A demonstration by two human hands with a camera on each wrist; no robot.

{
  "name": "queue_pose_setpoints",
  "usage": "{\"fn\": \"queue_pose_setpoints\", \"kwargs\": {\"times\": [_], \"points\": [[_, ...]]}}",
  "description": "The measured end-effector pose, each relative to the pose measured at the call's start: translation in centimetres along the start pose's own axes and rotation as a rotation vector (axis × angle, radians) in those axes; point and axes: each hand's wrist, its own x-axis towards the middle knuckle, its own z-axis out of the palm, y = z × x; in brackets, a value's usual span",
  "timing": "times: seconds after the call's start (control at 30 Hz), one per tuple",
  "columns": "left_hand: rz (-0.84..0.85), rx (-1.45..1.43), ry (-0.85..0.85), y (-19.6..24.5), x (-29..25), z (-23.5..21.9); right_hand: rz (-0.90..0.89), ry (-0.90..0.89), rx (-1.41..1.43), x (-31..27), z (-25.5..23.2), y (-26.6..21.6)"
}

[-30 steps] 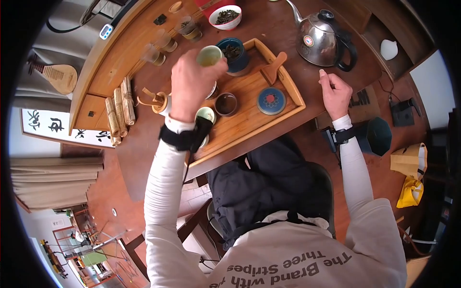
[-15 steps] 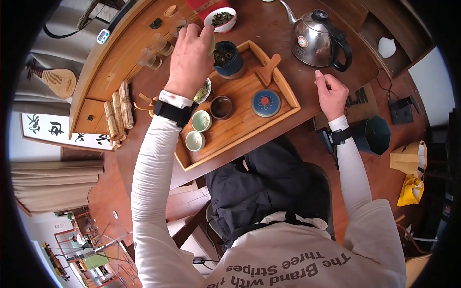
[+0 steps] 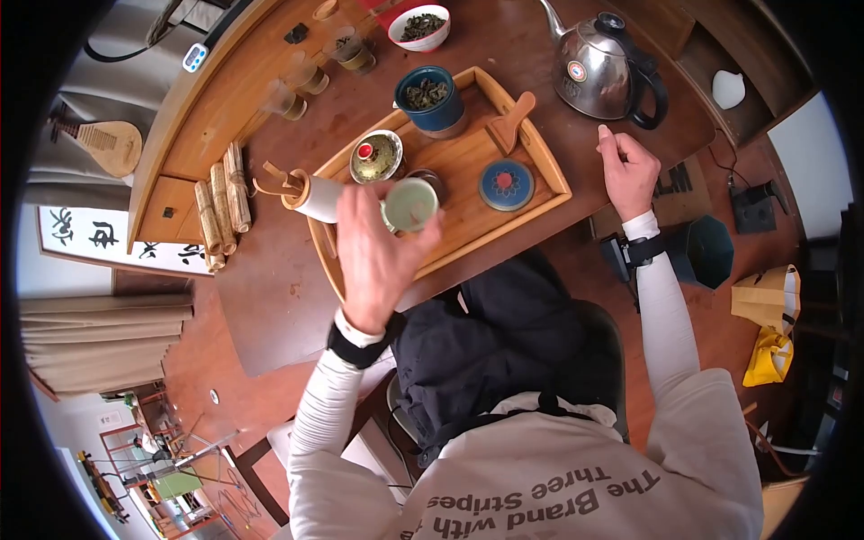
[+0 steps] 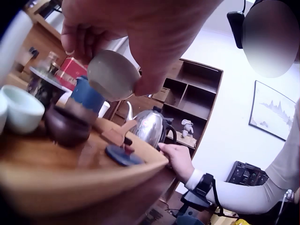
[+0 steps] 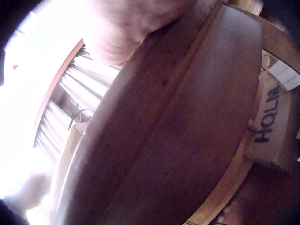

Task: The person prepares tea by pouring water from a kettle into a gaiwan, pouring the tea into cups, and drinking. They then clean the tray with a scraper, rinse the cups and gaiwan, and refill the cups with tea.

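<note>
My left hand pinches the rim of a pale green cup above the wooden tray, the cup's inside facing the head camera. In the left wrist view the held cup hangs between thumb and fingers, over a dark brown cup on the tray. Another pale cup stands there. A lidded glass bowl and a blue pot with leaves stand behind. My right hand rests at the table's edge, fingers loosely curled, holding nothing.
A steel kettle stands at the back right. The tray also bears a blue round lid and a wooden piece. Glasses, a bowl of leaves, a white tool holder and bamboo rolls surround it.
My left hand moved from beside the blue pot toward the glasses, then back nearer my body with the pale cup, now over the tray's near part. My right hand has stayed in place.
</note>
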Motion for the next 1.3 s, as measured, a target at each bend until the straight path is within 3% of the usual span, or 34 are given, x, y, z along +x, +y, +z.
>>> {"fn": "queue_pose_setpoints", "kwargs": {"times": [0.13,0.4,0.7,0.9,0.97,1.3], "points": [[-0.100,-0.011,-0.057,-0.3,-3.4,2.0,0.002,-0.020,-0.011,0.0,-0.1,0.0],[-0.144,-0.017,-0.022,0.0,-4.8,3.4,-0.032,-0.014,-0.022,0.1,0.0,0.2],[-0.131,0.130,-0.084,0.9,-3.0,2.1,-0.029,-0.002,-0.013,0.0,0.0,0.3],[-0.029,0.331,0.058,0.5,-0.4,3.4,-0.012,-0.013,0.001,0.1,-0.1,0.1],[-0.071,0.400,-0.025,0.3,0.2,4.1,-0.019,-0.013,0.008,0.0,-0.1,0.1],[-0.105,0.499,-0.123,0.5,1.5,5.1,-0.001,0.001,0.021,0.1,-0.1,0.1]]}}
